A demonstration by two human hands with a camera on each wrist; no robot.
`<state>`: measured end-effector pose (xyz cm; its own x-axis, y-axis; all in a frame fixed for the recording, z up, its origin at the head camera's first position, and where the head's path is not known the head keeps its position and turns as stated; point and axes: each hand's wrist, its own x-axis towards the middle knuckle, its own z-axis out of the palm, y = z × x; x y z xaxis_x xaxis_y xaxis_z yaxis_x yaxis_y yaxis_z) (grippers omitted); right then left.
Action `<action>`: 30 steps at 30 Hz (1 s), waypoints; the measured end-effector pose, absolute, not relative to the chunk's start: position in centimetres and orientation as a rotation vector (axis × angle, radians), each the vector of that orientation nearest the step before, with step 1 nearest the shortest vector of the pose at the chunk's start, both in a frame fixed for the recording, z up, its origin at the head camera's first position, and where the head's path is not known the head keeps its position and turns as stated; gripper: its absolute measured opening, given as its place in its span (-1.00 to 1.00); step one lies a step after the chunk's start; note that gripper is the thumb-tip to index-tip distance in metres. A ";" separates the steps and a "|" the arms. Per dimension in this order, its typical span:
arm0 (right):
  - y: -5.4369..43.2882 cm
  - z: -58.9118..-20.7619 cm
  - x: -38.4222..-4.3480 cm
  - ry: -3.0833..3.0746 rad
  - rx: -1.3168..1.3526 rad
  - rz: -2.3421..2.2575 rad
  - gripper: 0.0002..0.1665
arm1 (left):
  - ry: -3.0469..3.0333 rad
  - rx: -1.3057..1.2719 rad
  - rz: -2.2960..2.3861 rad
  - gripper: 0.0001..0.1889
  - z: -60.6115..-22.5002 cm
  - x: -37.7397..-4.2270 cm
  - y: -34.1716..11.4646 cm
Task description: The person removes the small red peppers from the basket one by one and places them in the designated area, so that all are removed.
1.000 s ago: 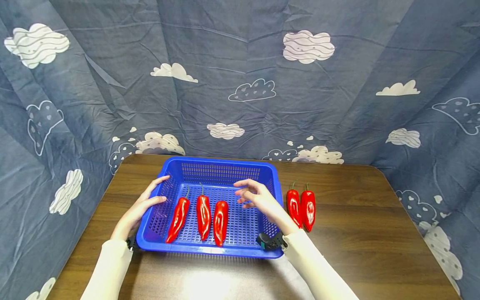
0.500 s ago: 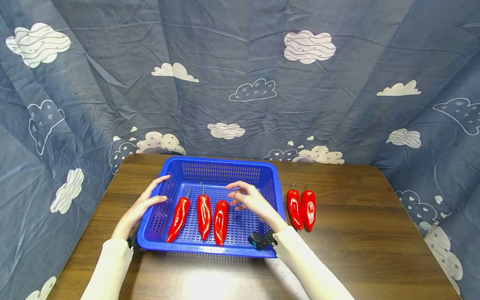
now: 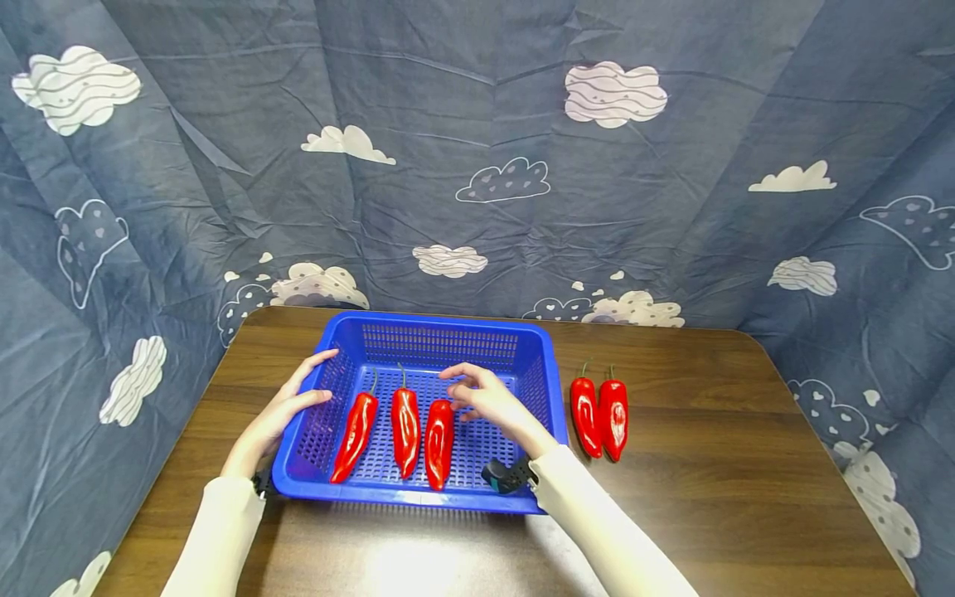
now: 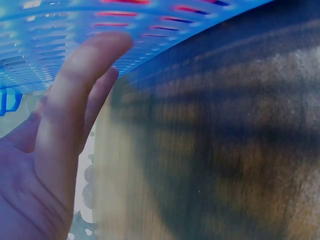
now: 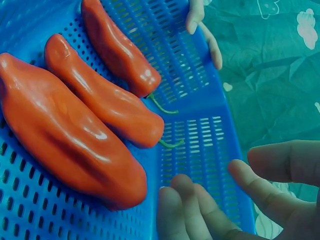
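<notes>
A blue plastic basket (image 3: 448,496) with slotted walls sits on the table. My left hand (image 3: 279,414) holds its left rim, thumb and fingertips reaching over the edge. The left wrist view shows that hand against the slotted blue wall. Three glossy red peppers lie on the basket floor: a left pepper (image 3: 355,438), a middle pepper (image 3: 405,431) and a right pepper (image 3: 438,445). Green stems show on the left and middle ones. My right hand (image 3: 488,402) hovers over the basket beside the right pepper's upper end, fingers loosely bent around nothing.
Two more red peppers lie side by side on the wooden table (image 3: 716,464), right of the basket: one nearer pepper (image 3: 585,417) and one farther pepper (image 3: 614,419). A dark cloud-print cloth (image 3: 448,207) hangs behind the table and along both sides.
My right hand has moved left inside the basket, from near its right wall to beside the right pepper. The left hand, basket and peppers have stayed in place.
</notes>
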<state>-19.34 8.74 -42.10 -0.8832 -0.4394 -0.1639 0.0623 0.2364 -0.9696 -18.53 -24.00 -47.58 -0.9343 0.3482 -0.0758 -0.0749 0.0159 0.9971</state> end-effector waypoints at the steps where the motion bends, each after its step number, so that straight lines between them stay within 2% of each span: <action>1: 8.6 -42.1 -19.3 2.111 -0.335 -1.678 -0.61 | 1.998 0.283 1.994 -0.35 -47.6 -18.5 -24.0; 30: 7.6 -44.1 -19.1 2.187 -0.290 -1.254 -0.39 | 2.012 0.289 1.988 -0.36 -47.6 -18.5 -23.9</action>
<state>-19.07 7.58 -44.14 -0.7992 -0.4602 -0.3866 0.1010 0.5312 -0.8412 -18.50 -23.92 -47.57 -0.9356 0.3463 -0.0692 -0.0650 0.0240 0.9976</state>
